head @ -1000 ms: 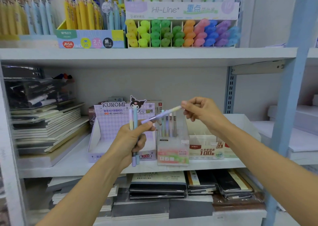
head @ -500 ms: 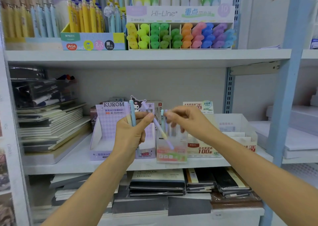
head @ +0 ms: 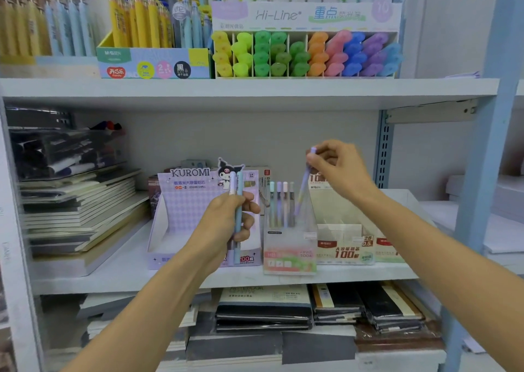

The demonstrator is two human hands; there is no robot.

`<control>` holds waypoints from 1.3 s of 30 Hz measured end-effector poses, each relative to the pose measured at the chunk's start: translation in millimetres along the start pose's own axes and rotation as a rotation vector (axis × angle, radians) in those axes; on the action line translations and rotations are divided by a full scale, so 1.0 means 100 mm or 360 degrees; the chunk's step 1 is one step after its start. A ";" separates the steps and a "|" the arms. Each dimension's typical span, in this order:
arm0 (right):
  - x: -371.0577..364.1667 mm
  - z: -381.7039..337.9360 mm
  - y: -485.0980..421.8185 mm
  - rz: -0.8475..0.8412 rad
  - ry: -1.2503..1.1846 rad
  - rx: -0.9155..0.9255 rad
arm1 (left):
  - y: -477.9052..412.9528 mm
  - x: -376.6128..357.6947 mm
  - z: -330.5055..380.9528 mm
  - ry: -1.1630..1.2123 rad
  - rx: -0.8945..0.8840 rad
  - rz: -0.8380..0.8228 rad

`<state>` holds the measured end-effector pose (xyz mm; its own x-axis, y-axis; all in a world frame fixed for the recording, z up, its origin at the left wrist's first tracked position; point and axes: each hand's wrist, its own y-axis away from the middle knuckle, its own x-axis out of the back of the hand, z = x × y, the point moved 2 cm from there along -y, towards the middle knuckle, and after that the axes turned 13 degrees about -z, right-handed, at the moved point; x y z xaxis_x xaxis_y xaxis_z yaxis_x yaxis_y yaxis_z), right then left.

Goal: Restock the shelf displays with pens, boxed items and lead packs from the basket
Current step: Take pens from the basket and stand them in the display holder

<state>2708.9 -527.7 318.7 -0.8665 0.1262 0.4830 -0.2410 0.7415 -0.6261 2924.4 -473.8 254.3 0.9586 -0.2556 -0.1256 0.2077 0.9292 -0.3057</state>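
Alignment of pen and holder is what your next move turns on. Your right hand, right of frame centre, pinches the top end of a lilac pen between thumb and fingertips. The pen's long axis runs nearly upright, its top leaning toward the upper right. Its lower end points down and left into the clear display box, which stands on the middle shelf just below centre. The tip looks to be already past the box's rim, just right of the four standing pens, though the frosted wall blurs how deep it sits. From this hand the box lies straight below and slightly left, so the move looks like a short drop along the pen's own axis, righting the lean on the way. Your left hand, at centre frame, is wrapped round two more upright pens, a white one and a blue one. It is in front of the Kuromi display and just left of the box. The right hand is the one on the job, while the left acts as the supply. The basket is out of view.
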 end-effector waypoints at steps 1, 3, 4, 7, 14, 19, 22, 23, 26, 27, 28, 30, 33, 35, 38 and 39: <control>-0.01 0.08 -0.01 -0.0008 0.0061 -0.0048 | -0.01 0.00 -0.02 0.0017 -0.0030 -0.0056; -0.06 0.21 -0.01 -0.0053 0.0147 -0.0121 | -0.01 -0.01 -0.05 -0.0003 -0.0099 -0.0180; -0.10 0.27 -0.02 -0.0069 0.0197 -0.0133 | -0.01 -0.01 -0.06 -0.0037 -0.0123 -0.0226; -0.21 0.36 -0.03 -0.0100 0.0365 -0.0121 | -0.02 -0.01 -0.11 -0.0087 -0.0143 -0.0282; -0.22 0.42 -0.08 -0.0200 0.0551 -0.0034 | -0.07 0.06 -0.18 -0.0164 -0.0073 -0.0261; -0.24 0.45 -0.12 -0.0237 0.0489 -0.0068 | -0.11 0.06 -0.22 0.0012 -0.0002 -0.0280; -0.29 0.47 -0.13 -0.0123 0.0476 -0.0030 | -0.11 0.06 -0.21 0.0101 0.0021 -0.0341; -0.30 0.48 -0.15 -0.0082 0.0515 -0.0019 | -0.10 0.06 -0.21 0.0110 0.0025 -0.0364; -0.36 0.48 -0.18 -0.0007 0.0723 -0.0011 | -0.08 0.06 -0.20 0.0097 0.0013 -0.0435; -0.38 0.49 -0.19 -0.0013 0.0781 -0.0034 | -0.07 0.07 -0.20 0.0088 0.0007 -0.0447; -0.40 0.49 -0.21 -0.0035 0.0823 -0.0068 | -0.06 0.08 -0.19 0.0081 0.0003 -0.0456; -0.40 0.49 -0.22 -0.0086 0.0866 -0.0142 | -0.04 0.09 -0.18 0.0062 0.0004 -0.0477; -0.34 0.37 -0.17 -0.0099 0.0802 -0.0126 | -0.01 0.09 -0.16 0.0038 0.0019 -0.0512; -0.32 0.20 -0.10 -0.0154 0.0429 -0.0022 | 0.01 0.08 -0.14 0.0004 0.0029 -0.0536; -0.40 -0.06 0.04 -0.0548 -0.0366 -0.0007 | 0.03 0.02 -0.11 -0.0076 0.0038 -0.0596; -0.44 -0.13 0.07 -0.0650 -0.0461 -0.0002 | 0.04 0.00 -0.10 -0.0110 0.0047 -0.0618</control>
<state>2751.0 -519.4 300.9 -0.7873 -0.3624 0.4988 -0.5855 0.6931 -0.4206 2923.2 -472.5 243.7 0.8182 -0.5720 0.0581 0.5620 0.7744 -0.2907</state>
